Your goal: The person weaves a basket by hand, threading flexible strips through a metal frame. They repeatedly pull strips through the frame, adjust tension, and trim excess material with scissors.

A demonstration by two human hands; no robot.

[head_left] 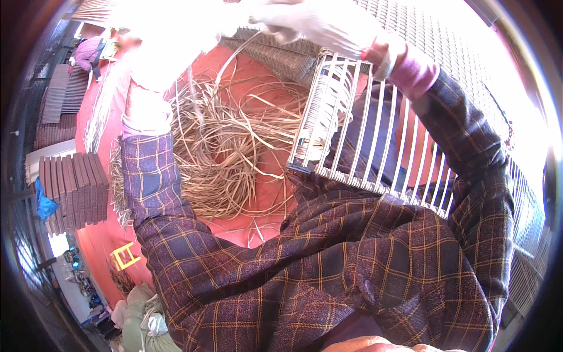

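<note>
A partly woven frame (365,141) with pale parallel bars leans across my lap, and flat strips are laced through its left end. My right hand (319,26), in a white glove, is raised beyond the frame's far edge. Its fingers are bent together where a pale flat strip (237,57) runs up to them. My left hand (176,50) reaches forward on the left; glare washes out its fingers, so its grip does not show. Between my arms a large tangled coil of tan weaving strips (220,158) lies on the red floor.
Stacked woven panels (275,56) stand beyond the coil. Brown slatted stacks (73,190) rise at the left, one with a blue bag (45,200). A yellow frame (125,256) lies on the red floor (99,252). Another person (89,53) is at the far left.
</note>
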